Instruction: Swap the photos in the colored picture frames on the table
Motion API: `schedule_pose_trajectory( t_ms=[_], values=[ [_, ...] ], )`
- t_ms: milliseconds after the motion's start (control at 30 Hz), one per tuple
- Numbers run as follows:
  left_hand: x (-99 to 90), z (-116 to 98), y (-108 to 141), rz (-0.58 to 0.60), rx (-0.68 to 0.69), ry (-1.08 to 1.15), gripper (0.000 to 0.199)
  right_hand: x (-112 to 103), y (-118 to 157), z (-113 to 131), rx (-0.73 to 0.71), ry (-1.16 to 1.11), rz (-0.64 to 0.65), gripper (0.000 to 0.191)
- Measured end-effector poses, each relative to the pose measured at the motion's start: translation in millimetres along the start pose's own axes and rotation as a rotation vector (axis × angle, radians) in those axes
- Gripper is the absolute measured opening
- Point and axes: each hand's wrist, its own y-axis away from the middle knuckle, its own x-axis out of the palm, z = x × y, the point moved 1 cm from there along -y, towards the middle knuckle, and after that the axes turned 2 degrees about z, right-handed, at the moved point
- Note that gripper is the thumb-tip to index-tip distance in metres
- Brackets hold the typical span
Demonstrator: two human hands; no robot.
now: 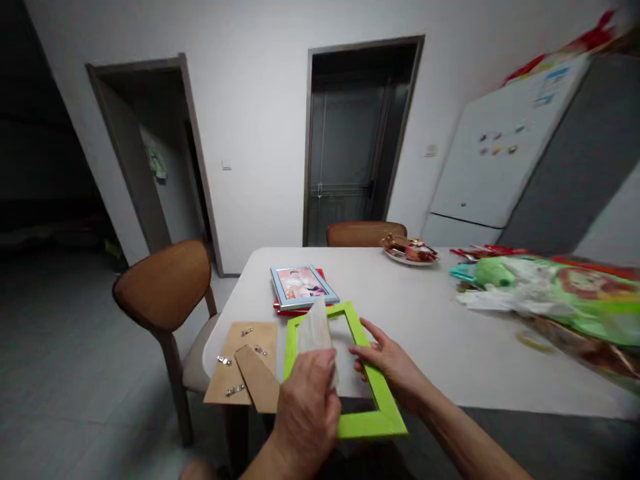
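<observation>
A bright green picture frame is held tilted over the near edge of the table, and its opening shows the table through it. My right hand grips the frame's right side, thumb and fingers around the bar. In my left hand is a folded white tissue, pinched at the frame's left side and partly covering the opening. To the left lies a brown backing board with several metal clips and a stand leg. Whether glass sits in the frame, I cannot tell.
A light blue photo frame rests on a red one behind the green frame. At the table's far side stands a plate of items. Plastic packages cover the right side. Brown chairs stand left and behind.
</observation>
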Motion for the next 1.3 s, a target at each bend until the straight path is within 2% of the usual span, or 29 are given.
schedule_pose_trajectory(
  t_ms=[100,200,267,333,433,567,767,867,933,1000,1067,1167,1233,1300],
  values=[
    [-27.5,24,2,-0.197,-0.292,-0.038,0.042,-11,-7,-6,0.013,0.150,-0.082,0.073],
    [-46.6,48,14,-0.269,-0.543,0.030,0.040,-22,-16,-18,-0.006,0.372,-0.129,0.064],
    [-53.3,62,27,-0.245,-0.639,0.097,0.040,-27,-22,-26,-0.044,0.562,-0.158,0.059],
    [-56.6,73,39,-0.211,-0.681,0.090,0.039,-30,-26,-32,-0.095,0.764,-0.200,0.055],
    [-58.5,80,50,-0.118,-0.702,-0.054,0.036,-30,-29,-35,-0.157,0.999,-0.225,0.049],
    [-60.0,81,55,0.043,-0.743,-0.265,0.036,-26,-30,-36,-0.169,1.131,-0.213,0.047],
    [-62.2,80,57,0.149,-0.689,-0.452,0.032,-29,-29,-40,-0.174,1.214,-0.211,0.044],
    [-62.2,82,57,0.136,-0.632,-0.489,0.029,-29,-26,-37,-0.183,1.233,-0.227,0.042],
    [-60.7,83,56,0.094,-0.545,-0.510,0.027,-23,-24,-31,-0.274,1.195,-0.253,0.040],
    [-56.9,81,55,0.055,-0.432,-0.504,0.028,-9,-22,-26,-0.382,1.076,-0.228,0.038],
    [-50.1,76,55,0.063,-0.331,-0.465,0.033,11,-23,-26,-0.396,0.884,-0.119,0.039],
    [-35.9,68,55,0.172,-0.218,-0.395,0.044,45,-29,-36,-0.273,0.590,0.063,0.046],
    [-26.9,67,56,0.244,-0.178,-0.384,0.052,65,-34,-41,-0.202,0.430,0.104,0.053],
    [-21.1,70,56,0.265,-0.160,-0.393,0.057,80,-35,-38,-0.169,0.263,0.106,0.058]
  ],
)
